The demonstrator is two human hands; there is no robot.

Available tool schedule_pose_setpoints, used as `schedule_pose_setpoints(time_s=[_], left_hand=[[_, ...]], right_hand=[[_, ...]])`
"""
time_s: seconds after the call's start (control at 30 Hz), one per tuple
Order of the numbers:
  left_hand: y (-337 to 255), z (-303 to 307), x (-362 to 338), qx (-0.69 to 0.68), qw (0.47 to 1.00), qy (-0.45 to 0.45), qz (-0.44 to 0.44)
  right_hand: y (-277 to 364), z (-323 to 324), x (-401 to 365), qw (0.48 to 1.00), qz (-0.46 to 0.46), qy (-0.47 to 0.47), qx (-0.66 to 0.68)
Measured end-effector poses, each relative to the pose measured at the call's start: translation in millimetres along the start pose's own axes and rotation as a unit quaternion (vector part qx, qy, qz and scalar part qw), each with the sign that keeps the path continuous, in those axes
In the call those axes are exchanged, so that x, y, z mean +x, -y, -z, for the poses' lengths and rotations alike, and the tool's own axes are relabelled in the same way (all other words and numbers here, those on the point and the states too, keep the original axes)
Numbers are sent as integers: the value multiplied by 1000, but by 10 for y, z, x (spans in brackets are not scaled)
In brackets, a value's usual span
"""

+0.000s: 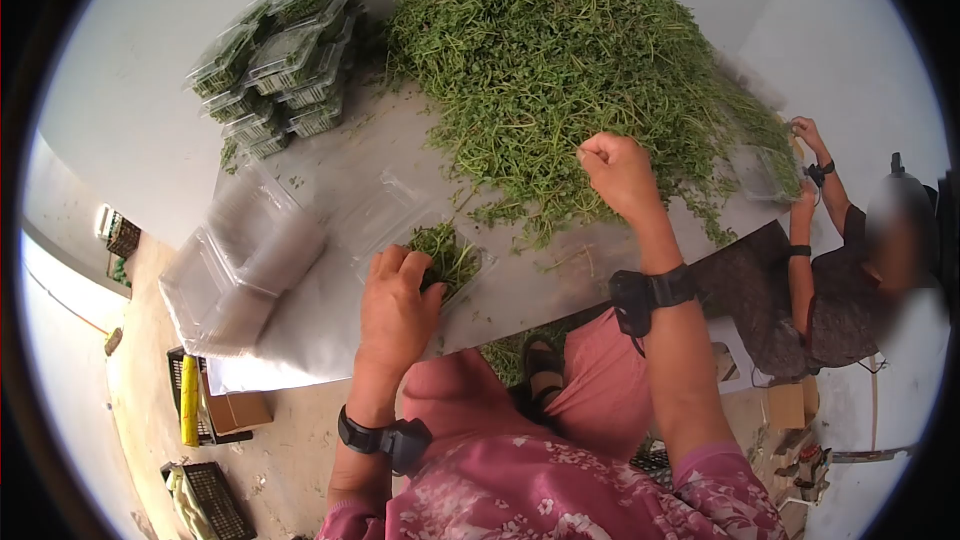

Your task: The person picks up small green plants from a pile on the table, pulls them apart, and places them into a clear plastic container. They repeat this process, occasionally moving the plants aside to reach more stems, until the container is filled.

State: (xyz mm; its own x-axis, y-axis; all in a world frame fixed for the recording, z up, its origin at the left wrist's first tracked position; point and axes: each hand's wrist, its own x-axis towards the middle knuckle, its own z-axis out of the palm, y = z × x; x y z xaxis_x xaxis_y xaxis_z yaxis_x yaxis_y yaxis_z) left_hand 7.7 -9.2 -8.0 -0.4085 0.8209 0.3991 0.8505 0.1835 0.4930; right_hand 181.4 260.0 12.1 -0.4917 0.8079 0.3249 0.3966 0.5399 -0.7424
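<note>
A large heap of green leafy stems covers the back of the table. My right hand is over the heap's front edge, its fingers curled together; whatever they may hold is too small to make out. Nearer to me, an open clear plastic box lies on the table with a bunch of greens in it. My left hand is at the near left side of that box, with its fingers bent over the greens and closed on some of them.
Filled clear boxes are stacked at the back left. Nested empty boxes lie at the table's left edge. At the right, a co-worker has both hands by another clear box. Black crates stand on the floor.
</note>
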Motion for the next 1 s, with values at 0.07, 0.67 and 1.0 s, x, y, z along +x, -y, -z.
schedule_pose_setpoints(time_s=[0.07, 0.67, 1.0], left_hand=[[52, -13, 26, -4, 1000, 13, -5], [-10, 143, 6, -18, 997, 54, -46], [-90, 179, 20, -2, 997, -46, -65]], right_hand=[[-90, -51, 20, 999, -12, 24, -42], [-152, -311, 90, 987, -56, 125, -85], [-73, -96, 86, 992, -7, 103, 69]])
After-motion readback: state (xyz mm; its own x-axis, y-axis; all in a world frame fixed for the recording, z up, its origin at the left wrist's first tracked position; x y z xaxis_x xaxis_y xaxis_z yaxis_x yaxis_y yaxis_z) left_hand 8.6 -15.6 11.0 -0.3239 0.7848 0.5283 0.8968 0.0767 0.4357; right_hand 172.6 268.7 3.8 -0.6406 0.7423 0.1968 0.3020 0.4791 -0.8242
